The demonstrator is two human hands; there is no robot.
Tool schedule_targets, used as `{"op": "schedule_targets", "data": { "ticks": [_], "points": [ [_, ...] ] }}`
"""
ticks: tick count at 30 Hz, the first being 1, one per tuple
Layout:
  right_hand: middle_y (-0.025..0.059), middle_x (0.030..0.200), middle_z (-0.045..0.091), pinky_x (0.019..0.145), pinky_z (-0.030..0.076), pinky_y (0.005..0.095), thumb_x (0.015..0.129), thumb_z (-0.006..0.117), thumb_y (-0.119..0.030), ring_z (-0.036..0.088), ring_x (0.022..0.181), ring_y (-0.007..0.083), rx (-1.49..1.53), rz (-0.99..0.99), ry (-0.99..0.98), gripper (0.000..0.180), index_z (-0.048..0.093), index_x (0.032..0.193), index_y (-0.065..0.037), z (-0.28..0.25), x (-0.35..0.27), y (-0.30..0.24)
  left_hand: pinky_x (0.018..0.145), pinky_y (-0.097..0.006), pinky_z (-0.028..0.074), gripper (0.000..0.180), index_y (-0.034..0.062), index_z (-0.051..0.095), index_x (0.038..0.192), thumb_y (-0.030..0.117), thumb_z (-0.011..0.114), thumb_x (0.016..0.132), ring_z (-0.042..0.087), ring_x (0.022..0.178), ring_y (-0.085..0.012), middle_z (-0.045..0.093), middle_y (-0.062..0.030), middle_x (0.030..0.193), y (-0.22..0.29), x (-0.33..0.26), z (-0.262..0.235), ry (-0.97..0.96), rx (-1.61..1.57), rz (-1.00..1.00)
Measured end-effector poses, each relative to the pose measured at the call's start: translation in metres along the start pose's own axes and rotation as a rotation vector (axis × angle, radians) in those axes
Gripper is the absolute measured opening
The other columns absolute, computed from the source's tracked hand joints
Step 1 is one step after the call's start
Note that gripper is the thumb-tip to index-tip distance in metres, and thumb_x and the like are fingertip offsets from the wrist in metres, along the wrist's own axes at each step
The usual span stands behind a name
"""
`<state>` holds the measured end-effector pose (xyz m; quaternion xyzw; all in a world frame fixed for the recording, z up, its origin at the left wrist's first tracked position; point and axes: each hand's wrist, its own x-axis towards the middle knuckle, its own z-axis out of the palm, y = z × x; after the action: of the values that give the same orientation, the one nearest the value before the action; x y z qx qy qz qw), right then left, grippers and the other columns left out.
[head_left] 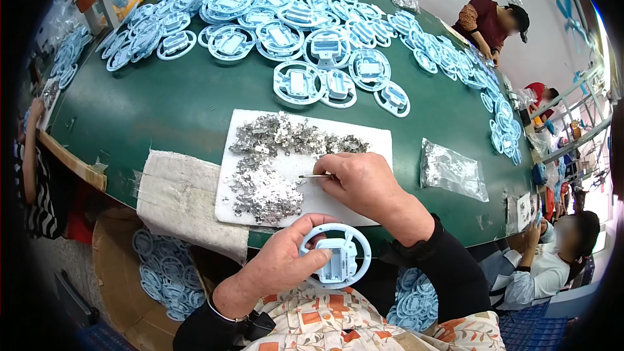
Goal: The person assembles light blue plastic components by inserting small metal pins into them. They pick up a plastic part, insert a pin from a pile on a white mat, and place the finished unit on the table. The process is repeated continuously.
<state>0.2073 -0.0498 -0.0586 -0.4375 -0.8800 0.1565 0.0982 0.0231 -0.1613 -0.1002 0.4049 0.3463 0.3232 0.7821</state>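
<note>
Left hand (pixel 279 257): closed in a pinch on the left side of one blue frame (pixel 351 268), my thumb across its face; the fingers behind are mostly hidden.
Blue frame: wheel-shaped, held face up over my lap, just off the near edge of the white board (pixel 380 149). I see no support but this hand; a slackened pinch could drop it onto the patterned apron (pixel 325 325).
Recess: partly under my thumb, which could block a small piece or hide a poor seat.
Right hand (pixel 367 185): fingers drawn closed around a slender metal tool (pixel 314 176), tip pointing left at the heap. Whether the tip grips anything, I cannot tell.
Metal pieces (pixel 266 188): loose, overlapping and tangled in places; a pick could bring up two, or one turned the wrong way.
Board edge: no raised rim visible; a knock from my wrist could send pieces onto the green table (pixel 175 104).
Rough cloth (pixel 175 188): lies against the board's left side; if tugged, it could shift the board and scatter the heap.
</note>
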Motion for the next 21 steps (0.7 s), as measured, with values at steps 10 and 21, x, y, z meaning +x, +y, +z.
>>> {"op": "schedule_targets", "data": {
  "ticks": [10, 21],
  "points": [
    [0.0099, 0.086, 0.073, 0.071, 0.056, 0.0441, 0.083, 0.07, -0.017, 0.07, 0.078, 0.0324, 0.135, 0.001, 0.115, 0.015, 0.071, 0.095, -0.009, 0.011, -0.005, 0.003, 0.099, -0.03, 0.05, 0.045, -0.0041, 0.046, 0.14, 0.002, 0.048, 0.095, 0.061, 0.114, -0.0137, 0.063, -0.0107, 0.124, 0.008, 0.0, 0.006, 0.026, -0.091, -0.039],
    [0.0133, 0.073, 0.067, 0.059, 0.049, 0.0365, 0.084, 0.069, -0.009, 0.064, 0.063, 0.0282, 0.348, 0.134, 0.031, 0.011, 0.066, 0.092, -0.001, -0.046, -0.033, -0.009, 0.086, -0.026, 0.056, 0.034, -0.0071, 0.056, 0.135, 0.009, 0.05, 0.106, 0.066, 0.098, -0.0103, 0.069, -0.0101, 0.115, -0.006, 0.008, 0.012, 0.203, -0.041, 0.103]
  ]
}}
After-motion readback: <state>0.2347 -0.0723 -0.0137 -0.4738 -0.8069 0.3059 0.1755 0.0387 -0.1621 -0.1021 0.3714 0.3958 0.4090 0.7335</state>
